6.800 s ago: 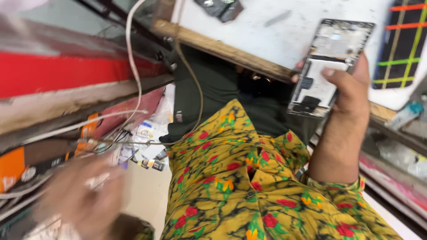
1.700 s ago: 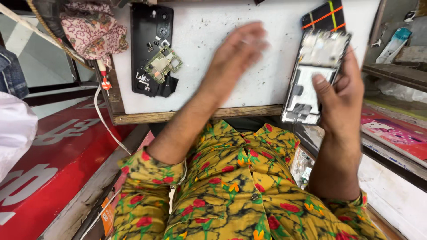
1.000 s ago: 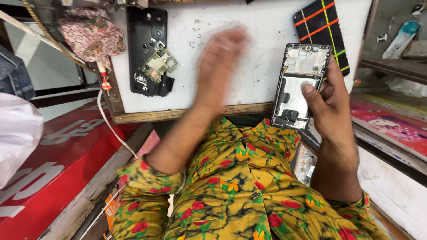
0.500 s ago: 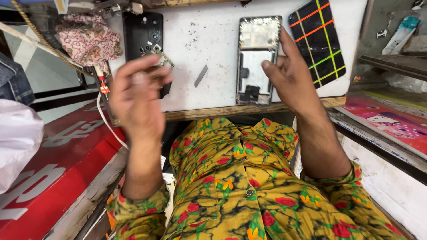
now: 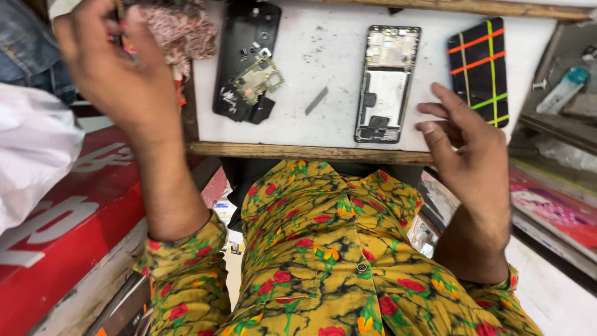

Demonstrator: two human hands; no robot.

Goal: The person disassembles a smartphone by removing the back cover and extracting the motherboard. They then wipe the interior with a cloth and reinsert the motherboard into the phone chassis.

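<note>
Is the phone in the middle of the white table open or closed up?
Open. The phone frame lies flat with its insides showing, no back cover on. The right hand hovers beside it, not holding it.

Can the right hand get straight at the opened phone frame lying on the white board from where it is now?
Probably yes. The right hand hovers open just right of the opened phone frame, which lies flat on the white board. Nothing lies between them; the grey tool sits on the frame's far side.
</note>
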